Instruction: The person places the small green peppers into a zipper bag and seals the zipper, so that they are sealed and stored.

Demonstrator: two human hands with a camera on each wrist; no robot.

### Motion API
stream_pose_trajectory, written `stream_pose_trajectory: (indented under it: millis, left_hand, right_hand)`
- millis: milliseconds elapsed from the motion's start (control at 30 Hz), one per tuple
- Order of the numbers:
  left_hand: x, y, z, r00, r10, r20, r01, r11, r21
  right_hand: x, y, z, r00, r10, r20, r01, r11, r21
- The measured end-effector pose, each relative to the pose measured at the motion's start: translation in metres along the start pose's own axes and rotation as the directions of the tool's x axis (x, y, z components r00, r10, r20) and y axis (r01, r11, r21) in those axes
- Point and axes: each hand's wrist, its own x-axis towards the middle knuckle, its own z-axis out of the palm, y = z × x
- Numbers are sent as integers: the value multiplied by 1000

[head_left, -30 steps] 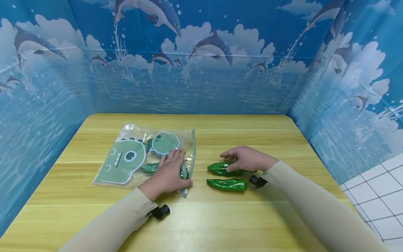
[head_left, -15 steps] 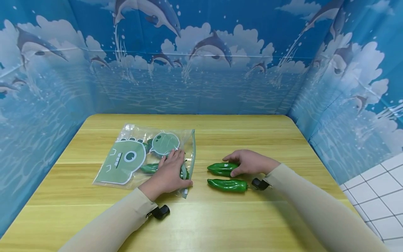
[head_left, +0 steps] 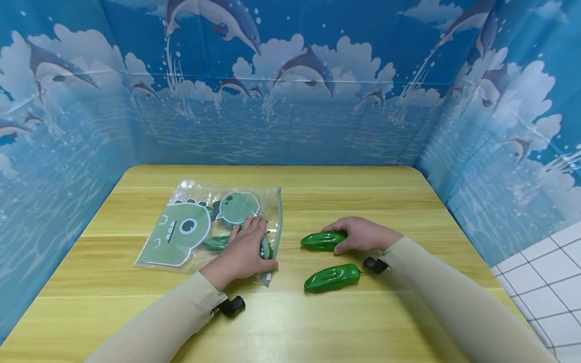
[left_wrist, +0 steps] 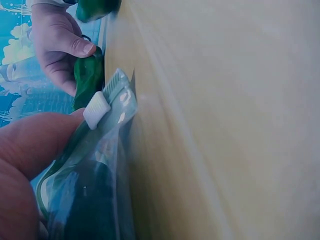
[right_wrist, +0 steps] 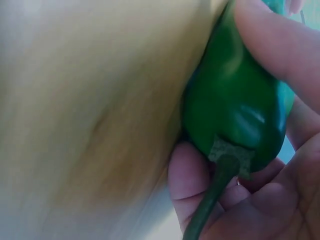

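My left hand (head_left: 246, 249) lies with spread fingers over the clear zip bag (head_left: 174, 234), near its green-edged mouth. Green peppers (head_left: 215, 243) show through the plastic, partly covered by that hand and the printed dinosaur. In the left wrist view, the thumb is beside the bag's white slider (left_wrist: 96, 110). To the right, my right hand (head_left: 363, 235) grips a glossy green pepper (head_left: 321, 241) between thumb and fingers. Its stem (right_wrist: 210, 195) points back toward the wrist in the right wrist view. A second green pepper (head_left: 333, 278) lies on the table nearer the front, slightly slanted.
The yellow wood-grain table (head_left: 290, 322) has rounded far corners. A blue dolphin-print curtain (head_left: 290, 126) surrounds its back and sides. White tiles (head_left: 544, 272) appear beyond the right edge. Black wrist cameras (head_left: 232, 306) hang below both sleeves.
The front pepper has turned and shifted toward the table's front, away from the other one. My right hand has slid slightly right and closed round the far pepper. The left hand stays on the bag.
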Motion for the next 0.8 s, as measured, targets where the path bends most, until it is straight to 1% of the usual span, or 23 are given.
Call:
stream_pose_trajectory:
  millis: [267, 800]
  left_hand:
    - [0, 1, 0, 1000, 4, 0, -4, 1000, 6]
    - [-2, 2, 0, 1000, 2, 1, -2, 1000, 9]
  right_hand:
    - [3, 6, -4, 999, 22, 30, -23, 999, 24]
    - [3, 1, -4, 997, 50, 51, -51, 999, 18]
